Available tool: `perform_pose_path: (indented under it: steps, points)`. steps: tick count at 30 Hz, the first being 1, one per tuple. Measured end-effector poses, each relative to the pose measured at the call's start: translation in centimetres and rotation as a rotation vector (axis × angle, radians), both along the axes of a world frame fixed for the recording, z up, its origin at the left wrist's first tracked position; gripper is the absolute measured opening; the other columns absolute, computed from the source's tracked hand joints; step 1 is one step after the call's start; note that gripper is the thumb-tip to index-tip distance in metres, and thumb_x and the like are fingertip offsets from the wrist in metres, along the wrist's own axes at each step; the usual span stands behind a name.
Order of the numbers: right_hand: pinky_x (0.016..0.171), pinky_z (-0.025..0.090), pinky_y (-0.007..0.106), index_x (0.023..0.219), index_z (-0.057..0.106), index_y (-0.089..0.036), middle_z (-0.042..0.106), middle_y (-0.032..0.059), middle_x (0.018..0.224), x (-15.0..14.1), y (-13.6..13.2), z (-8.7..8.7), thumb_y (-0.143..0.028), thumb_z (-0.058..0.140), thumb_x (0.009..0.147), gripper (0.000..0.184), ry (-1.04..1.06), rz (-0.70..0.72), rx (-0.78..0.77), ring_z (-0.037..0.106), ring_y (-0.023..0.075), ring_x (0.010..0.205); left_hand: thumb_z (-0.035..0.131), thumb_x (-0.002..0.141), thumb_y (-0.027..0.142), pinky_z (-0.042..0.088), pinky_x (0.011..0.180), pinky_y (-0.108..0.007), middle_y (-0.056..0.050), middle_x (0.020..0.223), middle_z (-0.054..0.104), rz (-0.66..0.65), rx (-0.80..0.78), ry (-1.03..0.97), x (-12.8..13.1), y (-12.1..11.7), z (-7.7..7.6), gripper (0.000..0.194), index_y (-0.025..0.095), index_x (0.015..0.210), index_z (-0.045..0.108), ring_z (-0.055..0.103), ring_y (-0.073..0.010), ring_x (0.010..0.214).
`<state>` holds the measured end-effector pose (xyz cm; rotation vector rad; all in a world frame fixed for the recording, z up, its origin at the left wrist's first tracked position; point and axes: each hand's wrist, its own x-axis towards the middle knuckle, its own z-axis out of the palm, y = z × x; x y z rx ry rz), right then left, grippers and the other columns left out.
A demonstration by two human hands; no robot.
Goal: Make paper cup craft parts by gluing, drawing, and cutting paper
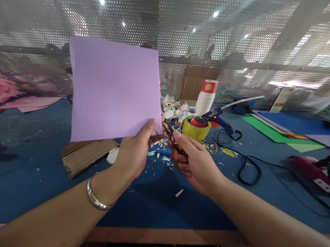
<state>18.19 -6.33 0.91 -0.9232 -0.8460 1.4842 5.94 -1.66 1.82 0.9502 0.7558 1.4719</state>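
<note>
A large sheet of purple paper [115, 91] is held up by its lower right corner in my left hand [137, 148]. The thumb lies on the near face and the fingers are behind the sheet. In my right hand [191, 153] is a pair of dark scissors [172, 134], the fingers closed round the handles. The blades point up and left, close to the paper's right edge near my left fingertips. Whether the blades touch the paper I cannot tell. Under the sheet lies a piece of corrugated cardboard [86, 157], with a white paper disc [112, 155] beside it.
Beyond my hands stand a yellow tape roll [197, 131], a blue glue gun [217, 117] with its cord and stacked paper cups [206, 98]. Paper scraps [165, 159] litter the blue table [153, 205]. Coloured sheets [280, 127] and a magenta power strip [314, 173] lie right; pink paper [30, 103] lies left.
</note>
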Motion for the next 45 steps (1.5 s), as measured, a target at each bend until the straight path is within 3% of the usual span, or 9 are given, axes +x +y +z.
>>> perform_pose_path:
  steps: [6, 12, 19, 23, 30, 33, 36, 41, 45]
  points:
    - [0.036, 0.006, 0.019, 0.076, 0.056, -0.021, 0.033, -0.0105, 0.051, 0.0, 0.04, -0.19, -0.052, 0.079, 0.076, 0.039, -0.002, 0.011, -0.005, 0.017, 0.0035, 0.041, 0.079, 0.079, 0.02, 0.059, 0.082, -0.037, -0.01, 0.102, 0.077, -0.046, -0.033, -0.092, 0.18, -0.1, 0.24, 0.01, 0.017, 0.088, 0.076, 0.071, -0.0282, 0.104]
    - [0.036, 0.006, 0.019, 0.076, 0.055, -0.021, 0.032, -0.0111, 0.05, 0.22, -0.04, 0.03, -0.054, 0.078, 0.077, 0.04, -0.001, 0.022, -0.009, 0.015, 0.0031, 0.04, 0.08, 0.078, 0.019, 0.058, 0.08, -0.034, -0.008, 0.103, 0.076, -0.064, -0.061, -0.145, 0.21, -0.15, 0.48, 0.02, 0.014, 0.097, 0.076, 0.071, -0.0248, 0.101]
    - [0.035, 0.007, 0.018, 0.077, 0.056, -0.021, 0.032, -0.0113, 0.05, 0.25, -0.07, 0.1, -0.057, 0.077, 0.078, 0.042, -0.005, 0.036, -0.031, 0.015, 0.0029, 0.04, 0.075, 0.084, 0.02, 0.057, 0.077, -0.029, -0.009, 0.1, 0.075, -0.098, -0.05, -0.139, 0.1, -0.13, 0.53, 0.011, 0.014, 0.093, 0.076, 0.07, -0.021, 0.096]
    - [0.036, 0.006, 0.019, 0.077, 0.055, -0.022, 0.031, -0.011, 0.05, 0.36, -0.04, -0.02, -0.055, 0.071, 0.084, 0.038, 0.013, 0.047, -0.027, 0.013, 0.0035, 0.039, 0.077, 0.083, 0.022, 0.056, 0.077, -0.03, -0.007, 0.097, 0.076, -0.112, -0.024, -0.129, 0.23, -0.26, 0.28, 0.007, 0.016, 0.086, 0.076, 0.07, -0.0204, 0.091]
    - [0.035, 0.006, 0.018, 0.074, 0.053, -0.022, 0.03, -0.0107, 0.049, 0.49, -0.09, 0.04, -0.053, 0.067, 0.089, 0.038, 0.053, 0.055, -0.031, 0.014, 0.0035, 0.039, 0.083, 0.078, 0.021, 0.054, 0.084, -0.035, -0.001, 0.094, 0.077, -0.12, -0.036, -0.145, 0.22, -0.41, 0.16, 0.011, 0.021, 0.085, 0.076, 0.068, -0.0265, 0.108]
    - [0.035, 0.007, 0.018, 0.073, 0.053, -0.022, 0.031, -0.0109, 0.049, 0.51, -0.12, 0.07, -0.051, 0.071, 0.086, 0.037, 0.053, 0.067, -0.02, 0.014, 0.0033, 0.039, 0.085, 0.075, 0.022, 0.055, 0.082, -0.037, -0.001, 0.095, 0.076, -0.096, -0.039, -0.126, 0.17, -0.45, 0.3, 0.014, 0.023, 0.084, 0.075, 0.062, -0.0319, 0.121]
    - [0.035, 0.007, 0.018, 0.073, 0.053, -0.022, 0.031, -0.0109, 0.049, 0.59, -0.13, 0.08, -0.051, 0.07, 0.087, 0.036, 0.052, 0.076, -0.005, 0.014, 0.0032, 0.039, 0.088, 0.07, 0.021, 0.056, 0.078, -0.039, -0.001, 0.097, 0.075, -0.054, -0.063, -0.102, 0.09, -0.44, 0.49, 0.02, 0.024, 0.085, 0.075, 0.061, -0.0339, 0.121]
    - [0.035, 0.008, 0.017, 0.074, 0.055, -0.021, 0.03, -0.0107, 0.049, 0.63, -0.19, 0.16, -0.052, 0.065, 0.091, 0.036, 0.053, 0.075, -0.008, 0.014, 0.0033, 0.039, 0.088, 0.071, 0.019, 0.057, 0.078, -0.038, 0.0, 0.088, 0.075, -0.029, -0.095, -0.128, 0.03, -0.35, 0.87, 0.018, 0.024, 0.081, 0.074, 0.067, -0.0288, 0.109]
    - [0.035, 0.008, 0.017, 0.076, 0.056, -0.021, 0.03, -0.0107, 0.049, 0.67, -0.18, 0.2, -0.051, 0.061, 0.094, 0.036, 0.058, 0.075, -0.01, 0.014, 0.0033, 0.038, 0.084, 0.075, 0.015, 0.058, 0.072, -0.032, 0.001, 0.084, 0.074, -0.042, -0.089, -0.173, 0.07, -0.23, 1.0, 0.013, 0.022, 0.079, 0.074, 0.069, -0.0193, 0.088]
